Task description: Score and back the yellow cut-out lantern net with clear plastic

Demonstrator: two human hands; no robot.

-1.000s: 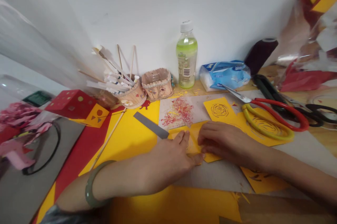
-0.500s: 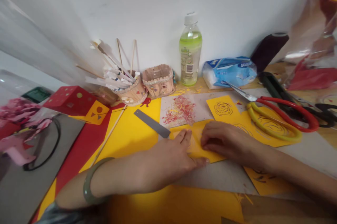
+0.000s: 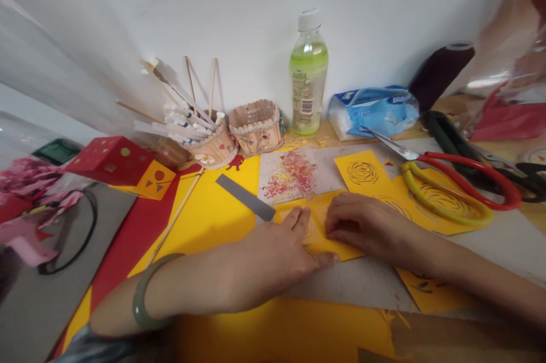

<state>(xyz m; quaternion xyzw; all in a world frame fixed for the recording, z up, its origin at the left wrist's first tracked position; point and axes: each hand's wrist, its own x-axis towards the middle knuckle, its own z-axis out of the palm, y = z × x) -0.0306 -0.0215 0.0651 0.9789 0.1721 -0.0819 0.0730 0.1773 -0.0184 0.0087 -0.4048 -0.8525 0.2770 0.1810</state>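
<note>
My left hand [image 3: 284, 249] lies with its fingers stretched out on a yellow sheet of paper [image 3: 319, 216], pressing it to the grey board. Beside it, my right hand [image 3: 360, 223] is closed, its fingertips pinched together at the same sheet; what sits between them is hidden. Partly under my left palm, cut lines show in the paper. Just left of the sheet lies a grey metal strip [image 3: 245, 198]. Yellow cards with swirl cut-outs, one a square card [image 3: 362, 172], lie behind and to the right of my right hand.
Scissors with red and yellow handles [image 3: 447, 181] rest on cards at right. A drink bottle [image 3: 309, 78], tissue pack [image 3: 375, 112] and two decorated pots, one a pen pot [image 3: 215, 147], stand by the wall. Red and yellow scraps [image 3: 292, 175] litter the board [image 3: 341, 283]. A pink glue gun [image 3: 28, 243] lies left.
Both hands keep almost the same place and pose on the yellow paper. The view has shifted very slightly; nothing else visibly moved.
</note>
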